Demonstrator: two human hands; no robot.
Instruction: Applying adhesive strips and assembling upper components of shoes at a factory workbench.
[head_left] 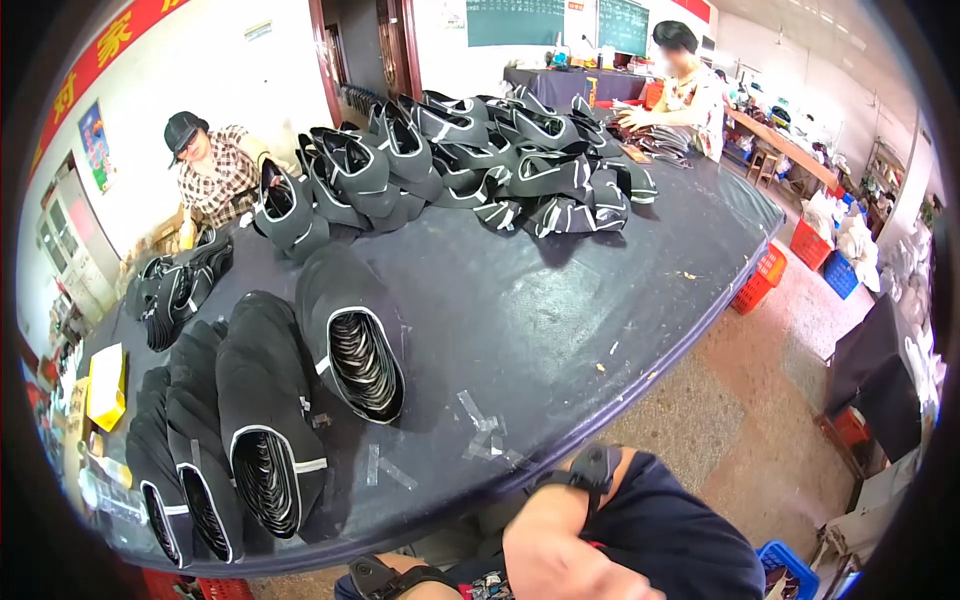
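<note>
Nested black fabric pieces (345,295) are lying ahead and left of my right hand (562,555), their long axis pointing away; I cannot tell whether blurred fingers are pinching.

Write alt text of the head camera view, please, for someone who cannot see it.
Stacks and heaps of black, pale-edged shoe-like pieces lie on a large dark table, with the wearer's right hand low in the picture, in front of the near edge. Beyond it, one person is at the left and another person at the right.
</note>
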